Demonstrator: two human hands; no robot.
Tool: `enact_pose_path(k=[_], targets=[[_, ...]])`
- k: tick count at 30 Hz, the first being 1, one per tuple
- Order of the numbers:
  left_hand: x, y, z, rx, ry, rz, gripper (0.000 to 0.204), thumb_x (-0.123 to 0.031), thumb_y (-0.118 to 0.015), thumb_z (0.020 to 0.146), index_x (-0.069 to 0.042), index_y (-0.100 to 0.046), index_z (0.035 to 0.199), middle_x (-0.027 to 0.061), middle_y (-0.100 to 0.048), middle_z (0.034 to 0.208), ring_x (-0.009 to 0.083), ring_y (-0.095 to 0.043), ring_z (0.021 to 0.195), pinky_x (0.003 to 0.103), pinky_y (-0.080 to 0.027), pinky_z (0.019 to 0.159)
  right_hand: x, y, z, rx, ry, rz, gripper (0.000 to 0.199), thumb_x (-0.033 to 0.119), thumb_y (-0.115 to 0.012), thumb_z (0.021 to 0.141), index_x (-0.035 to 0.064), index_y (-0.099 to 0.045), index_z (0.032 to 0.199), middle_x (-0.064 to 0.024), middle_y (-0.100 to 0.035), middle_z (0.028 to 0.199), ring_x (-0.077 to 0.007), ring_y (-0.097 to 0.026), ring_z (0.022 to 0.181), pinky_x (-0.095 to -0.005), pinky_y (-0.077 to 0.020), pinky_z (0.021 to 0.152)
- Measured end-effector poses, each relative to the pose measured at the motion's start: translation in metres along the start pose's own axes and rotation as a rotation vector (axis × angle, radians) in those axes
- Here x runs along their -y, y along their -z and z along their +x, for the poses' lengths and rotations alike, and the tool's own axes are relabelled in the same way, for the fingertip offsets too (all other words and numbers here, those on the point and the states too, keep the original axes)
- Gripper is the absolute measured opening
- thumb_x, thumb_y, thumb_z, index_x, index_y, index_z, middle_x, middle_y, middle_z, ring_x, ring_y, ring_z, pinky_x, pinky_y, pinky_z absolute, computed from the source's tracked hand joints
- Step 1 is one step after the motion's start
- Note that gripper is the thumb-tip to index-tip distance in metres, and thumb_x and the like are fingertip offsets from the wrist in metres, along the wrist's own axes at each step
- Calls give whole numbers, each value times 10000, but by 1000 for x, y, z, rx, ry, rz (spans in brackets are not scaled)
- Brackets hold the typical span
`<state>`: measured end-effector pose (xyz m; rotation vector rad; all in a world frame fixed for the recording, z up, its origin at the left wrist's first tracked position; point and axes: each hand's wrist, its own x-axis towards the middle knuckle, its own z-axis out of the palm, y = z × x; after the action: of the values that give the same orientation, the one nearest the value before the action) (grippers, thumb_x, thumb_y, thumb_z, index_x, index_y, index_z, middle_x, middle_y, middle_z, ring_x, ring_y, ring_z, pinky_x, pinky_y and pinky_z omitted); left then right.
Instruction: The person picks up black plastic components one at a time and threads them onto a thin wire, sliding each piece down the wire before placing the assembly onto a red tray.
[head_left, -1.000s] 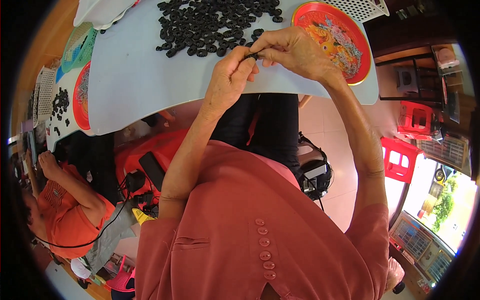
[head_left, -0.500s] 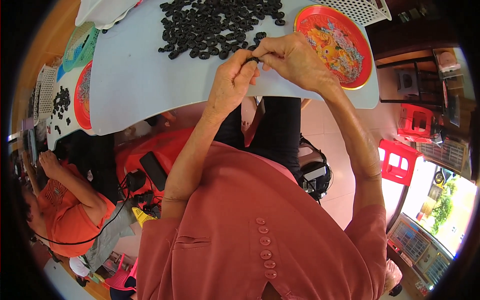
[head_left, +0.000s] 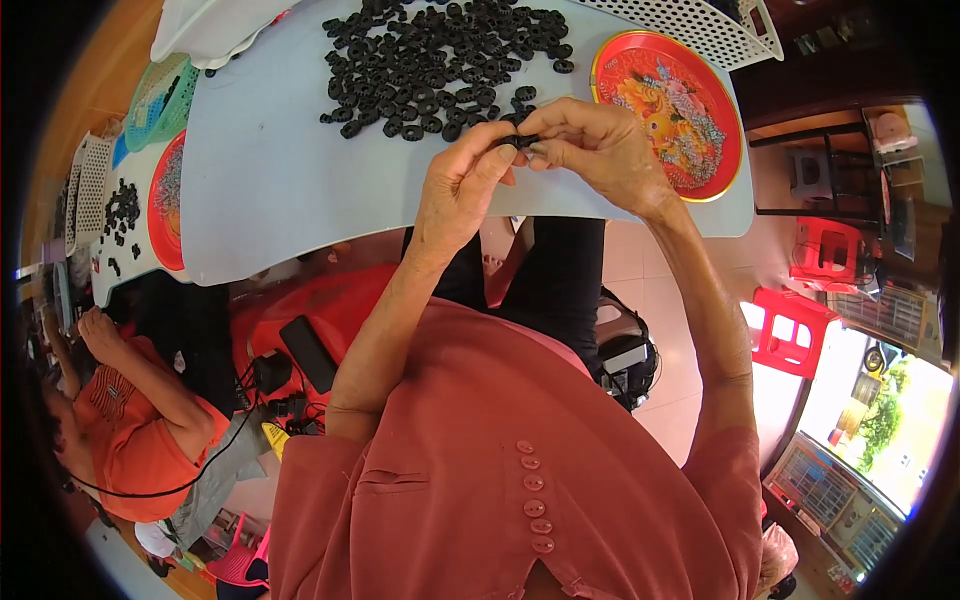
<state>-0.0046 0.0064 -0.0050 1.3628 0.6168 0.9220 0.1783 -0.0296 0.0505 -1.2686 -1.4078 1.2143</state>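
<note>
Between my two hands is a small black part (head_left: 514, 142), held over the near edge of the pale table. My left hand (head_left: 462, 180) pinches it between thumb and fingers from the left. Thumb and forefinger of my right hand (head_left: 600, 150) close on its other side. The fingers cover much of the part, so its exact kind cannot be made out. Just beyond my hands lies a wide heap of small black rounded pieces (head_left: 430, 75), some with holes. To the right of my right hand sits a red round tray (head_left: 720, 125) with a flower pattern and gold rim.
White perforated baskets (head_left: 690, 35) stand at the table's far right. A white container (head_left: 205, 30) and a green basket (head_left: 163, 100) are at the left. A person in an orange shirt (head_left: 150, 420) sits at another table with black pieces. Red stools (head_left: 790, 330) stand on the right.
The table and heap sit slightly lower in the picture. My right fingers have shifted on the black part, with the thumb now nearer the left hand; both hands keep hold.
</note>
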Motion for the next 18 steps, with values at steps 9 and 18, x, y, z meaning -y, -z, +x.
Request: enact_pose_path(k=[9, 18], targets=[[2, -1, 0, -30, -22, 18, 246, -168, -549, 961, 3, -599, 1131, 39, -643, 879, 98, -565, 746, 234, -455, 695, -10, -3, -2, -27, -26, 105, 205, -31, -603, 888, -22, -640, 1089, -69, -690, 906, -100, -662, 829, -235, -548, 777], [-1, -2, 3, -50, -29, -11, 220, -177, -529, 965, -4, -605, 1078, 26, -646, 868, 79, -551, 717, 221, -447, 660, -17, -5, -3, -90, 0, 156, 186, -4, -613, 896, -21, -643, 1079, -69, -696, 903, -92, -660, 807, -221, -545, 748]])
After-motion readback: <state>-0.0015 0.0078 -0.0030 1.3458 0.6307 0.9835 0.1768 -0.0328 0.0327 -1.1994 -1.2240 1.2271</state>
